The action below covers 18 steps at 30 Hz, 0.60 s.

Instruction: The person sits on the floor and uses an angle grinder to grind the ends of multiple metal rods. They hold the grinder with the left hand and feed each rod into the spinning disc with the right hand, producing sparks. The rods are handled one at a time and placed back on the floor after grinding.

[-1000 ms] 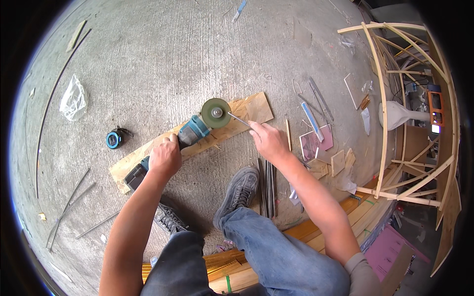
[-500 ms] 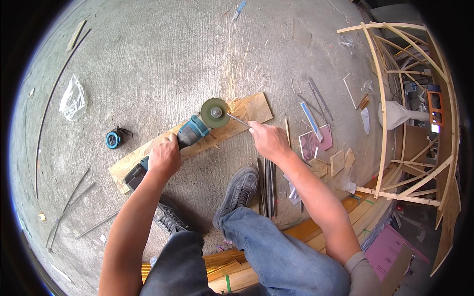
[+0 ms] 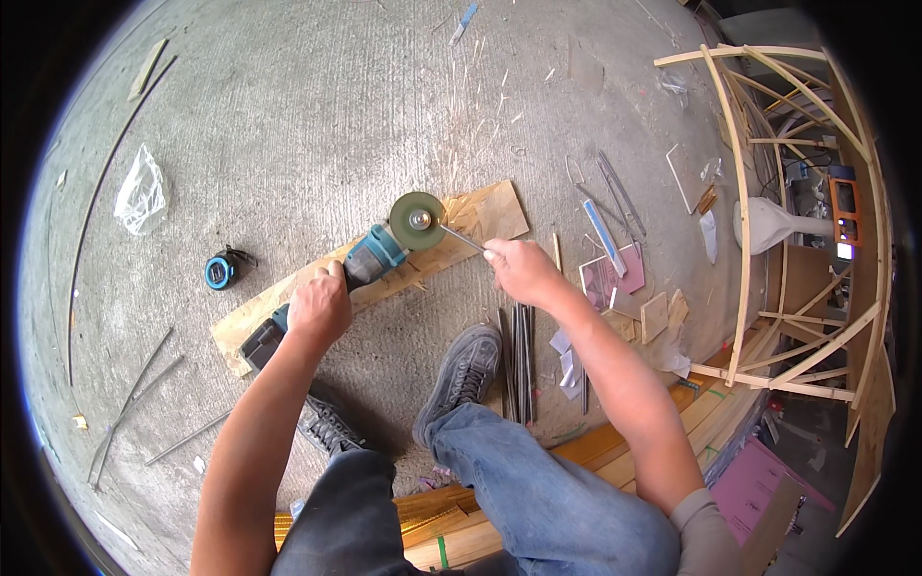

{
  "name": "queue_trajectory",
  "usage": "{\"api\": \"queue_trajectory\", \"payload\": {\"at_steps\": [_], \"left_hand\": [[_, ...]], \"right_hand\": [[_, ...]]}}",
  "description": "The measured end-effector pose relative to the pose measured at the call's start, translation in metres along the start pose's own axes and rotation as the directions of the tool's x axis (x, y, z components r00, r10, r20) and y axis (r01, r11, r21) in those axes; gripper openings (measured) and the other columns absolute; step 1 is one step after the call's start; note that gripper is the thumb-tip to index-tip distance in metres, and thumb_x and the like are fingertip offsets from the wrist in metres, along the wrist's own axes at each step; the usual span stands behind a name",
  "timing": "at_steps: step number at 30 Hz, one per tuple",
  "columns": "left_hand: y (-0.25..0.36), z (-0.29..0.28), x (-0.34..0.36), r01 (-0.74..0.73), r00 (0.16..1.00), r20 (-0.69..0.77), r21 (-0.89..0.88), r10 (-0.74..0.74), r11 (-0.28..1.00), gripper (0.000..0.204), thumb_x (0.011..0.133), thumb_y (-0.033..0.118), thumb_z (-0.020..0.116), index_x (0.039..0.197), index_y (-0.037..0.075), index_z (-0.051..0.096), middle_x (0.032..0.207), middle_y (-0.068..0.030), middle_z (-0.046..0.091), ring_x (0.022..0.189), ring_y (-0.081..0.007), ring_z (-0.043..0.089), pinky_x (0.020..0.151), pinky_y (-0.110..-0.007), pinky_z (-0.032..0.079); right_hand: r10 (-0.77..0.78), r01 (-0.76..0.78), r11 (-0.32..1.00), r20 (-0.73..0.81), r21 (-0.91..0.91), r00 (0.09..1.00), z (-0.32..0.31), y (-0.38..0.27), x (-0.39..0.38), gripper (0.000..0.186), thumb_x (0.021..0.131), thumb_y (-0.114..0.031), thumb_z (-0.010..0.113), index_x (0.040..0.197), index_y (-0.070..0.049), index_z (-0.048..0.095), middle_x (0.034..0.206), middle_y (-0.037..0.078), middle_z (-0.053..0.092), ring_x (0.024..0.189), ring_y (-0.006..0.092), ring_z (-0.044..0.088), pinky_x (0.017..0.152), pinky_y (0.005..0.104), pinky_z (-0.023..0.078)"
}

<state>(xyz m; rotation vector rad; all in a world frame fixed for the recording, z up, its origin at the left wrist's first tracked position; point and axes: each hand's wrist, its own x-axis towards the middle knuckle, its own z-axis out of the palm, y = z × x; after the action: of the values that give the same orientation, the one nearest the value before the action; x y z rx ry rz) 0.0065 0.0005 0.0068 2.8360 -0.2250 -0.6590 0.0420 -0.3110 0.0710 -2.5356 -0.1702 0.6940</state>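
My left hand [image 3: 321, 305] is closed round the body of a teal and black cordless angle grinder [image 3: 375, 257]. The grinder lies along a long wooden board [image 3: 499, 205] on the concrete floor. Its greenish disc [image 3: 417, 220] faces up at the far end. Between the fingers of my right hand [image 3: 526, 273] is a thin metal rod [image 3: 461, 236], its tip touching the disc's right edge. Sparks [image 3: 471, 106] fly away from that contact, over the floor beyond the board.
A bundle of dark metal rods [image 3: 521, 365] lies right of my shoe [image 3: 461, 376]. A tape measure [image 3: 220, 272] and a clear plastic bag [image 3: 142, 197] are at the left. A wooden frame [image 3: 740, 211] stands at the right, near pink and wood offcuts [image 3: 655, 317].
The spark stream looks thinner and more scattered than before. My right hand and the rod have shifted very slightly; the grinder stays in place.
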Motion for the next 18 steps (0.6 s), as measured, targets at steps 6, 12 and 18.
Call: {"api": "queue_trajectory", "payload": {"at_steps": [6, 12, 18], "left_hand": [[-0.001, 0.003, 0.001, 0.002, 1.0, -0.002, -0.003, -0.002, 1.0, 0.02, 0.086, 0.007, 0.053, 0.104, -0.001, 0.051, 0.095, -0.0243, 0.064, 0.087, -0.0397, 0.068, 0.076, -0.045, 0.055], [-0.003, 0.003, -0.001, -0.003, 1.0, -0.007, -0.001, 0.003, 1.0, 0.02, 0.086, 0.007, 0.053, 0.104, -0.001, 0.051, 0.095, -0.0245, 0.064, 0.087, -0.0396, 0.068, 0.076, -0.046, 0.055], [-0.003, 0.006, 0.002, 0.018, 1.0, 0.01, 0.008, -0.018, 1.0, 0.028, 0.086, 0.014, 0.057, 0.108, -0.001, 0.049, 0.099, -0.0237, 0.064, 0.092, -0.0403, 0.066, 0.08, -0.047, 0.053]], "right_hand": [[0.163, -0.321, 0.836, 0.358, 0.445, 0.92, -0.011, 0.004, 0.008, 0.032, 0.102, -0.023, 0.045, 0.113, 0.004, 0.058, 0.079, 0.018, 0.071, 0.046, 0.0124, 0.057, 0.042, 0.0263, 0.041], [0.186, -0.506, 0.621, 0.515, 0.599, 0.837, -0.01, 0.009, 0.011, 0.036, 0.105, -0.025, 0.039, 0.116, 0.007, 0.052, 0.083, 0.021, 0.07, 0.041, 0.0101, 0.054, 0.033, 0.0199, 0.034], [0.043, -0.59, 0.394, 0.627, 0.705, 0.778, -0.001, 0.024, 0.01, 0.034, 0.106, -0.026, 0.04, 0.114, 0.005, 0.053, 0.083, 0.02, 0.069, 0.041, 0.0098, 0.051, 0.032, 0.0204, 0.03]]}}
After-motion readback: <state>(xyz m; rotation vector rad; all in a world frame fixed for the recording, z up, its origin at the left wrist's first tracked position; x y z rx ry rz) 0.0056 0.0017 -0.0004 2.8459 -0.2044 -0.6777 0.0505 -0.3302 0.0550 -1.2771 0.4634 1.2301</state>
